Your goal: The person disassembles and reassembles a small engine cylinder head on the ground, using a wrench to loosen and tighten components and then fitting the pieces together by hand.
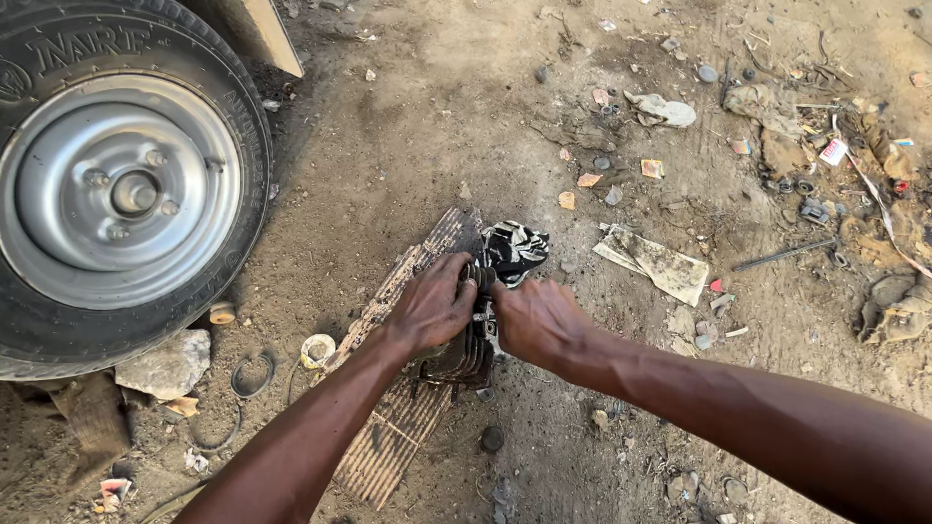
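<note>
1. Left hand (434, 306) clamped over a dark finned metal engine part (468, 351), fingers curled across its top.
2. Right hand (536, 320) gripping the same part from three o'clock, touching the left.
3. Part resting on a ridged board (388, 442), long axis running twelve to six.
4. Both hands equally near.
5. Striped rag (513, 248) at twelve o'clock; vehicle wheel (121, 189) at ten.

light: bright daylight, even, source unclear | shadows: dark under wheel (126, 184), soft patch below hands | glare: mild sheen on metal rim and right forearm | focus: sharp centre, dirt ground (437, 116) crisp | edges: slight wide-angle bend, corners maybe softer | blur: none obvious
</note>
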